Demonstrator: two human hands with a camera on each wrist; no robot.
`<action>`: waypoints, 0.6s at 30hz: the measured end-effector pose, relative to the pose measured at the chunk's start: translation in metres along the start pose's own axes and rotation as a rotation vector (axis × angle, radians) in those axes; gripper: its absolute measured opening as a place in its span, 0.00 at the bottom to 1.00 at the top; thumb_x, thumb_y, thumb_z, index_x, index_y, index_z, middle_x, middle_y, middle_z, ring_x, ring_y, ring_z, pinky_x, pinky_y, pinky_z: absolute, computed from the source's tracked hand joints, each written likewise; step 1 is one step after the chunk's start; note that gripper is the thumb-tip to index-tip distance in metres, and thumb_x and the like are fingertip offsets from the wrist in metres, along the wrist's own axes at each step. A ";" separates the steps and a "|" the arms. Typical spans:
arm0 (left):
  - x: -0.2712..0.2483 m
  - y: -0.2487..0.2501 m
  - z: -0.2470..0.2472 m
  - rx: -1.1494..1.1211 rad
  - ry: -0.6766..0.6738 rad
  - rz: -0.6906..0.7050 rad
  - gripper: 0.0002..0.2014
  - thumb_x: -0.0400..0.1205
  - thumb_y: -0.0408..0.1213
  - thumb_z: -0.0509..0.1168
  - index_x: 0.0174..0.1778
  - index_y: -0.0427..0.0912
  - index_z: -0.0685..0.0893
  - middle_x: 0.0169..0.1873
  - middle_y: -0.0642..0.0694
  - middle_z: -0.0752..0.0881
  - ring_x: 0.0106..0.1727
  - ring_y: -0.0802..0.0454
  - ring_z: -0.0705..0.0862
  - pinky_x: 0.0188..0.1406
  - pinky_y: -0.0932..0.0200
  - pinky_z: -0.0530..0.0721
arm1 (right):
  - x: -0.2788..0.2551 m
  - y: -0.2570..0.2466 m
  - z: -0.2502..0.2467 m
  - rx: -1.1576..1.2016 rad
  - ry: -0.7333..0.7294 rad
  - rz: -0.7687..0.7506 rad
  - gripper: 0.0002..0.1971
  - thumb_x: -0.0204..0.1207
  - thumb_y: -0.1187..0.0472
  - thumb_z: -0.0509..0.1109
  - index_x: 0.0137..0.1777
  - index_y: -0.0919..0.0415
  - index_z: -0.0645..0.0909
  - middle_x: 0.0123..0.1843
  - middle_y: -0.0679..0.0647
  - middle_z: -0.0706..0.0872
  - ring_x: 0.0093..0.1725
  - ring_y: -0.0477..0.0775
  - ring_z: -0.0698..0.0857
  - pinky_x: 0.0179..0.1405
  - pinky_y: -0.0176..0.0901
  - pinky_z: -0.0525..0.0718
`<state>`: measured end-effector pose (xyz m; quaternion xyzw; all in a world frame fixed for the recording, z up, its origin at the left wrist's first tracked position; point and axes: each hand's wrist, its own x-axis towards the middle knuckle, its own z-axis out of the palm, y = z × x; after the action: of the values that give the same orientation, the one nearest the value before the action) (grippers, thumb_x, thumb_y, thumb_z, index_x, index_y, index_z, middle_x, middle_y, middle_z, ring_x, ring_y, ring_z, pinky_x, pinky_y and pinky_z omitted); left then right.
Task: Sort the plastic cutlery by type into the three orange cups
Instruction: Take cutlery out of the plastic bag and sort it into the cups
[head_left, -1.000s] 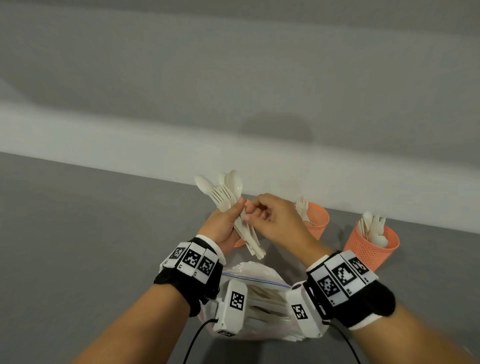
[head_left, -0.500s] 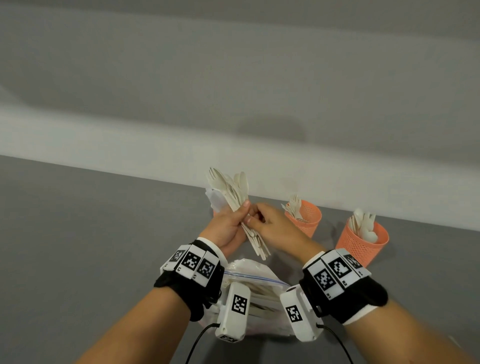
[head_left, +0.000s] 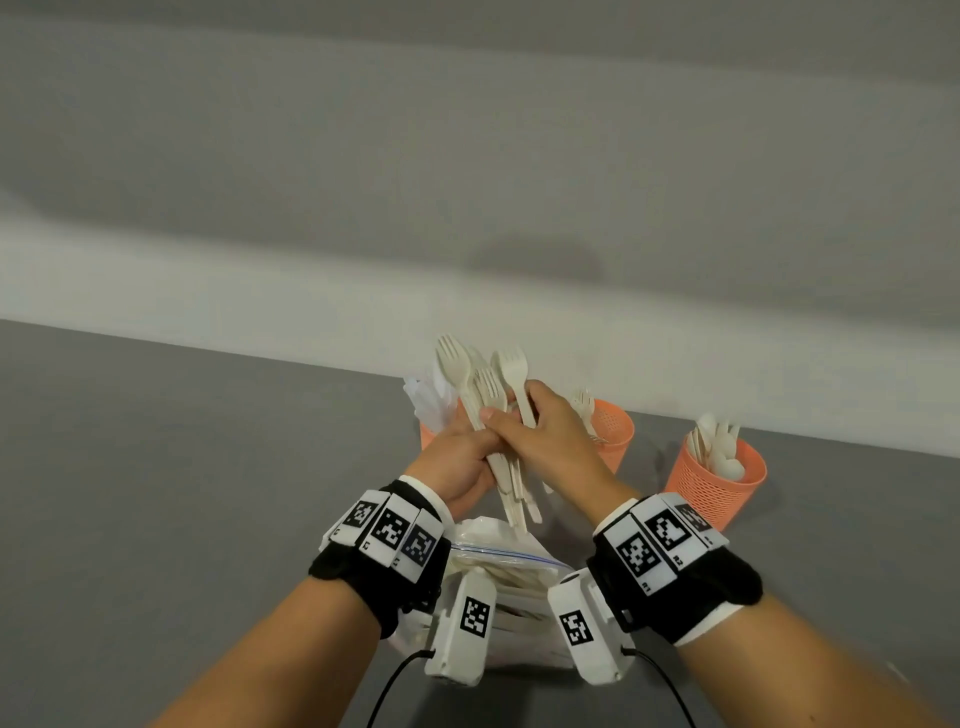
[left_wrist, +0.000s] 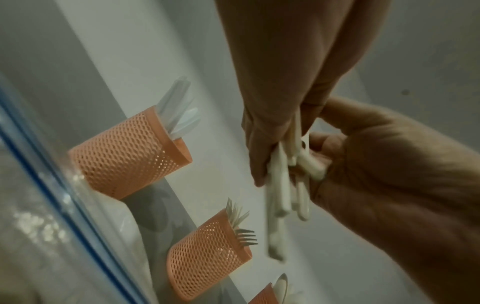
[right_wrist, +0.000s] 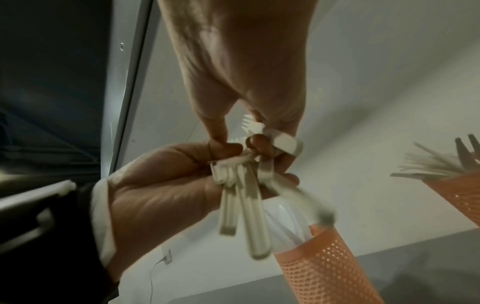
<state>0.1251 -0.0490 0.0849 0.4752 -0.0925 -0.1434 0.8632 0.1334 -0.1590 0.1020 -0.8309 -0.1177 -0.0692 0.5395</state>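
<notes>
My left hand (head_left: 460, 460) grips a bundle of cream plastic cutlery (head_left: 480, 387) upright, fork heads fanned at the top, handles hanging below (left_wrist: 279, 197). My right hand (head_left: 545, 436) closes on the bundle from the right, thumb and fingers pinching one fork (right_wrist: 281, 142). Three orange mesh cups stand behind. The left cup (head_left: 427, 435) holds white knives (left_wrist: 179, 115) and is mostly hidden by my hands. Forks stand in the middle cup (head_left: 618, 434), spoons in the right cup (head_left: 719, 491).
A clear zip bag (head_left: 501, 551) with more cutlery lies on the grey floor (head_left: 182, 493) just under my wrists. A white skirting board (head_left: 234, 301) and grey wall run close behind the cups.
Both hands rose slightly with the bundle. The right hand slid further over it and took hold of a fork. Spoon heads seen at the top earlier are now replaced by fork heads.
</notes>
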 end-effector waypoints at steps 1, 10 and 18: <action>-0.001 -0.001 0.002 -0.007 -0.005 -0.007 0.25 0.79 0.15 0.48 0.72 0.33 0.70 0.54 0.38 0.84 0.53 0.49 0.86 0.45 0.58 0.89 | 0.001 0.001 0.000 -0.007 0.019 -0.012 0.07 0.74 0.57 0.72 0.44 0.59 0.78 0.37 0.52 0.82 0.35 0.45 0.80 0.31 0.24 0.76; -0.002 -0.002 -0.001 -0.014 -0.007 -0.023 0.25 0.78 0.15 0.47 0.70 0.33 0.73 0.56 0.35 0.84 0.53 0.48 0.87 0.47 0.56 0.88 | 0.001 0.008 -0.005 0.045 -0.029 -0.023 0.07 0.73 0.63 0.72 0.49 0.65 0.83 0.36 0.50 0.83 0.37 0.46 0.82 0.42 0.37 0.82; 0.000 -0.005 -0.001 -0.081 0.048 -0.024 0.25 0.77 0.17 0.47 0.68 0.32 0.76 0.57 0.37 0.86 0.56 0.45 0.86 0.54 0.53 0.86 | 0.000 0.012 -0.007 0.052 -0.001 -0.008 0.09 0.73 0.63 0.72 0.51 0.61 0.77 0.39 0.50 0.82 0.38 0.46 0.81 0.39 0.32 0.80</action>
<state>0.1245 -0.0508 0.0799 0.4442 -0.0602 -0.1457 0.8819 0.1371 -0.1705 0.0942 -0.8160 -0.1230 -0.0679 0.5607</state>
